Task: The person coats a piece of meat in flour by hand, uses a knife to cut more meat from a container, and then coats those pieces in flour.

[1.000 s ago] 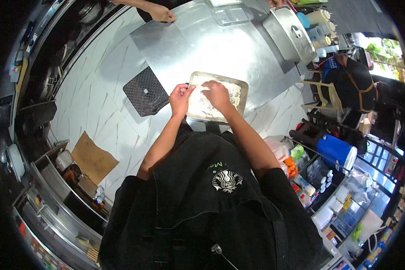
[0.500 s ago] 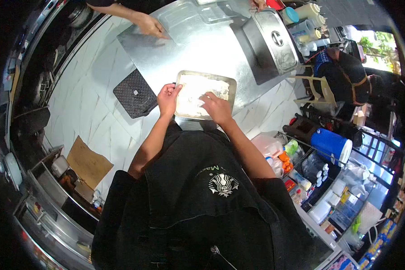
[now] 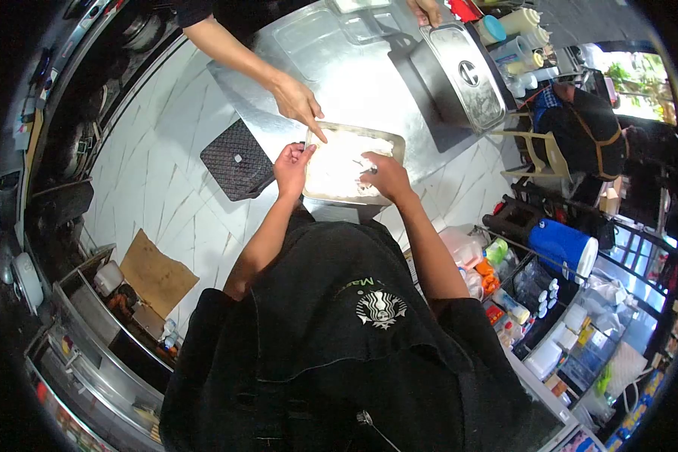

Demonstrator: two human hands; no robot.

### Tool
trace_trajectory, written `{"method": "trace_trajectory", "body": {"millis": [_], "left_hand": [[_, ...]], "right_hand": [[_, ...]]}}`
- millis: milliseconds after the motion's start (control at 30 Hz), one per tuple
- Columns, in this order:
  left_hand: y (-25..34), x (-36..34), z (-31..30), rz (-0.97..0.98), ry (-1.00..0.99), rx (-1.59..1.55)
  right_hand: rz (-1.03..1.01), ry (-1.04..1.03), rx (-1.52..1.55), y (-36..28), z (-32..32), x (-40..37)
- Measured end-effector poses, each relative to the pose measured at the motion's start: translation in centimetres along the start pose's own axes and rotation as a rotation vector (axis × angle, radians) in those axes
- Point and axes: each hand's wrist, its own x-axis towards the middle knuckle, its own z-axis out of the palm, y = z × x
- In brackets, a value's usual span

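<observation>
A shallow metal tray [image 3: 396,140] full of white flour-like powder sits at the near edge of a steel table [image 3: 354,83]. My left hand [image 3: 291,170] grips the tray's left rim. My right hand [image 3: 386,175] is in the powder at the tray's right side, fingers curled; whether it holds anything is hidden. Another person's hand [image 3: 298,99] reaches in from the far left and points a finger at the tray's far left corner.
A lidded steel container [image 3: 465,75] stands at the table's right, a second hand [image 3: 428,10] of the other person by it. Clear plastic trays [image 3: 369,26] lie at the back. A black mat [image 3: 236,160] lies on the tiled floor. Shelves with bottles stand right.
The other person's hand has come from the table's far left corner down to the tray. My right hand shifted slightly right in the powder. My left hand stays on the rim.
</observation>
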Motion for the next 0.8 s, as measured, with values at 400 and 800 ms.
{"method": "trace_trajectory", "body": {"millis": [400, 800], "left_hand": [[1.3, -0.6, 0.1, -0.044, 0.002, 0.053], [1.8, -0.7, 0.5, -0.017, 0.053, 0.059]], "right_hand": [[0.055, 0.058, -0.005, -1.9, 2.2, 1.7], [0.029, -0.199, 0.059, 1.6, 2.1, 2.1]]}}
